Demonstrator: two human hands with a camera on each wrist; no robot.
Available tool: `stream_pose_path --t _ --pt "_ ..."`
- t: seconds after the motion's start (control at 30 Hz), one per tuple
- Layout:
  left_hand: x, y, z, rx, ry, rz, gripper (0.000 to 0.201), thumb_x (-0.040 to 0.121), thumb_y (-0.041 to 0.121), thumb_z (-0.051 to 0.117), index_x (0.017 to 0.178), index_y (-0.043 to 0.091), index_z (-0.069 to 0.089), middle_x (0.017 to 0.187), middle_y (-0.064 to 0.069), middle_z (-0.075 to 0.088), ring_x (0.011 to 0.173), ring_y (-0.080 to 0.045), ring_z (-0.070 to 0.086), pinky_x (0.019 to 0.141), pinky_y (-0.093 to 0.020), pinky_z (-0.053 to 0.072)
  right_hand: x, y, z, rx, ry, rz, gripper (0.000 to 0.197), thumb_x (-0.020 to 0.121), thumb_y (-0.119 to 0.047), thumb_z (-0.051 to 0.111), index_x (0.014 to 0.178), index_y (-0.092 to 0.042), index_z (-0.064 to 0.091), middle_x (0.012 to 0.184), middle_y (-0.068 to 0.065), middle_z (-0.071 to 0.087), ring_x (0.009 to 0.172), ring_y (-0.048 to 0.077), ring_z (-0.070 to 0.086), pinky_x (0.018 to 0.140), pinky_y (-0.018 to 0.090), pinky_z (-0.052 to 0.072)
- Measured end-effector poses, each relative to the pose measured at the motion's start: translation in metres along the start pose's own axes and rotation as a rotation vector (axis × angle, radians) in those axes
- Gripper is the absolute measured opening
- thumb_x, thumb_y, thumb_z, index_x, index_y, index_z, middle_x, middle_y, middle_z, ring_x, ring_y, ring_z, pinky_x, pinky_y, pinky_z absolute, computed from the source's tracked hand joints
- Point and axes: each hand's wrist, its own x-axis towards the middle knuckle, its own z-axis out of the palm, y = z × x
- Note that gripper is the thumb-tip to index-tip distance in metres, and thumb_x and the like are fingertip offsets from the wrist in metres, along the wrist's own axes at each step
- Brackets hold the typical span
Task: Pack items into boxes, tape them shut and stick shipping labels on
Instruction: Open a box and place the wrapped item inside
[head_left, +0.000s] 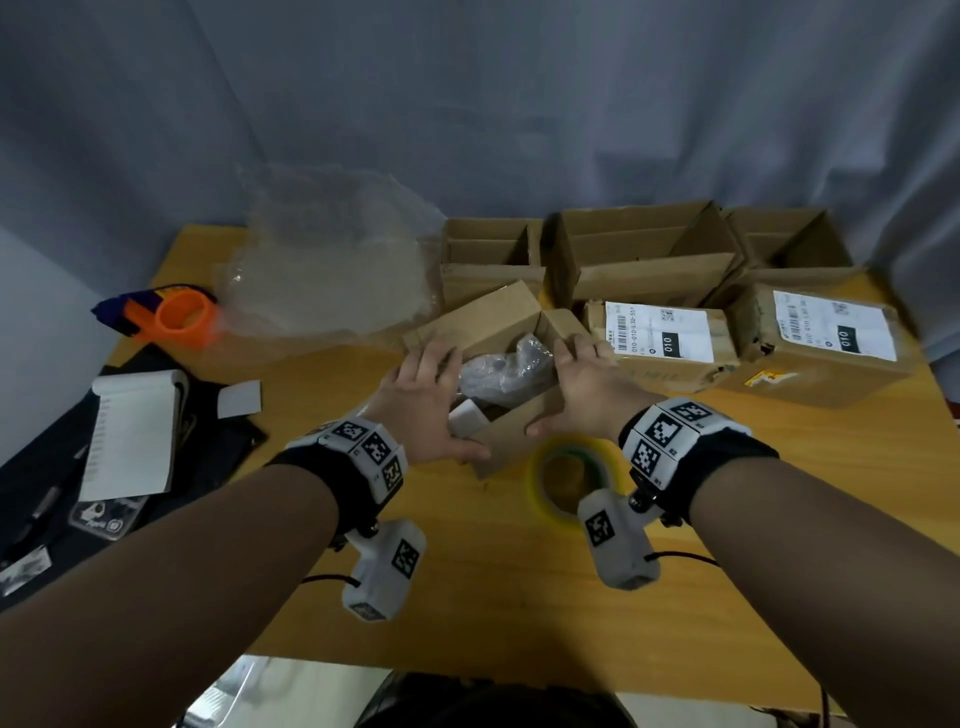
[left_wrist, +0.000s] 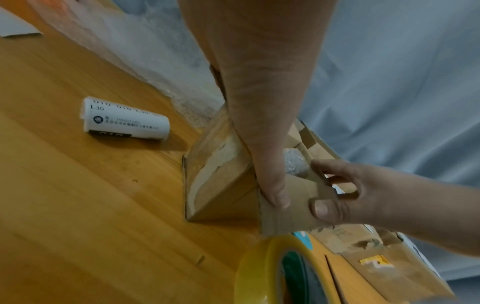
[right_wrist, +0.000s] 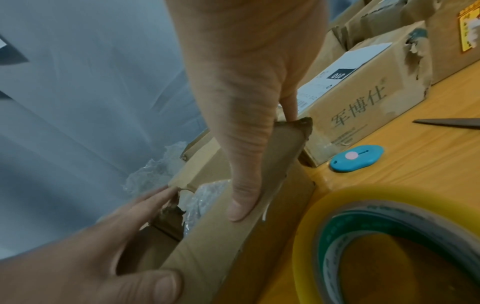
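A small open cardboard box (head_left: 511, 434) stands mid-table, and a bubble-wrapped item (head_left: 506, 371) lies inside it. My left hand (head_left: 441, 400) lies spread on the box's left side, fingers on the left flap (right_wrist: 182, 181) and thumb (left_wrist: 272, 185) pressed to the front wall. My right hand (head_left: 571, 389) pinches the right flap (right_wrist: 280, 148) between thumb (right_wrist: 244, 185) and fingers. The left hand (right_wrist: 103, 246) shows in the right wrist view, and the right hand (left_wrist: 345, 195) in the left wrist view. A yellow tape roll (head_left: 566, 478) lies just in front of the box.
Two taped, labelled boxes (head_left: 665, 343) (head_left: 826, 343) sit to the right, with open empty boxes (head_left: 644, 254) behind them. Bubble wrap (head_left: 332, 260) and an orange tape dispenser (head_left: 184, 317) lie at the back left. A rolled label (left_wrist: 124, 121), a blue cutter (right_wrist: 357, 158) and a scissor blade (right_wrist: 446, 123) lie on the table.
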Motion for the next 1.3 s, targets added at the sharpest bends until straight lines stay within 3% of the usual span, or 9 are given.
stream_pose_path --t 0.1,0.17,0.27,0.37,0.53,0.8,0.97,1.1,1.3 --pt "0.010 -0.003 0.004 -0.020 -0.074 -0.042 0.134 0.059 0.087 0.052 0.149 0.011 -0.012 0.158 -0.009 -0.014 0.146 -0.028 -0.007 0.119 -0.046 0.002 -0.001 0.000 0.004 -0.062 -0.005 0.006 0.116 0.068 -0.070 0.066 0.150 -0.008 0.012 0.155 0.014 0.008 0.143 0.034 0.008 0.114 0.047 0.022" --pt "0.016 -0.003 0.008 -0.070 -0.083 -0.055 0.136 0.059 0.083 0.057 0.149 0.011 -0.014 0.158 -0.008 -0.012 0.146 -0.028 -0.005 0.120 -0.045 0.004 -0.003 0.000 0.010 -0.052 0.002 0.018 0.103 0.076 -0.073 0.054 0.149 -0.010 0.018 0.157 0.014 0.003 0.143 0.035 0.005 0.114 0.048 0.020" --pt "0.016 0.000 0.012 -0.138 -0.031 -0.058 0.129 0.064 0.073 0.064 0.149 0.012 -0.010 0.157 -0.006 -0.003 0.145 -0.029 0.003 0.119 -0.044 0.013 -0.002 -0.003 0.010 0.045 0.118 0.021 0.073 0.087 -0.068 0.038 0.141 -0.019 0.038 0.152 0.013 0.021 0.139 0.033 0.017 0.112 0.047 0.022" --pt "0.014 0.001 0.018 -0.173 0.037 -0.052 0.124 0.066 0.069 0.065 0.150 0.012 -0.008 0.157 -0.006 0.000 0.144 -0.029 0.005 0.118 -0.042 0.014 0.003 -0.013 0.001 0.052 0.278 -0.090 0.048 0.093 -0.050 0.043 0.131 -0.022 0.050 0.131 0.006 0.045 0.123 0.024 0.037 0.104 0.039 0.031" --pt "0.011 -0.007 0.018 -0.173 -0.014 0.010 0.128 0.066 0.074 0.061 0.149 0.015 -0.014 0.158 -0.002 -0.007 0.146 -0.025 -0.001 0.118 -0.040 0.010 0.024 -0.047 0.002 0.229 -0.052 -0.179 0.024 0.095 -0.034 0.049 0.097 -0.015 0.062 0.096 0.002 0.062 0.096 0.021 0.059 0.082 0.032 0.046" --pt "0.014 -0.017 0.015 -0.062 -0.068 0.055 0.135 0.056 0.086 0.055 0.147 0.023 -0.023 0.157 0.009 -0.018 0.145 -0.017 -0.014 0.116 -0.056 -0.003 0.059 -0.079 0.025 0.142 -0.437 -0.149 0.015 0.096 -0.024 0.047 0.097 -0.012 0.056 0.079 0.004 0.053 0.078 0.020 0.051 0.073 0.031 0.043" --pt "0.014 -0.019 0.019 -0.081 -0.050 0.066 0.134 0.057 0.085 0.056 0.147 0.023 -0.022 0.157 0.010 -0.016 0.146 -0.017 -0.011 0.116 -0.055 0.000 0.074 -0.079 0.039 0.140 -0.473 -0.127 0.029 0.095 -0.033 0.050 0.114 -0.012 0.059 0.105 0.008 0.061 0.092 0.023 0.057 0.084 0.034 0.049" --pt "0.016 -0.022 0.020 -0.083 -0.034 0.086 0.135 0.056 0.084 0.058 0.148 0.021 -0.019 0.158 0.008 -0.013 0.146 -0.017 -0.008 0.118 -0.050 -0.001 0.076 -0.077 0.042 0.186 -0.415 -0.135 0.032 0.090 -0.027 0.061 0.118 -0.013 0.059 0.115 0.010 0.061 0.102 0.025 0.058 0.092 0.037 0.049" --pt "0.024 -0.023 0.013 -0.110 -0.044 0.120 0.135 0.056 0.083 0.059 0.149 0.021 -0.016 0.159 0.006 -0.010 0.146 -0.016 -0.007 0.119 -0.043 0.000 0.051 -0.052 0.021 0.420 -0.125 -0.246 0.031 0.074 -0.018 0.076 0.095 -0.025 0.054 0.102 0.000 0.059 0.098 0.021 0.058 0.077 0.029 0.045"
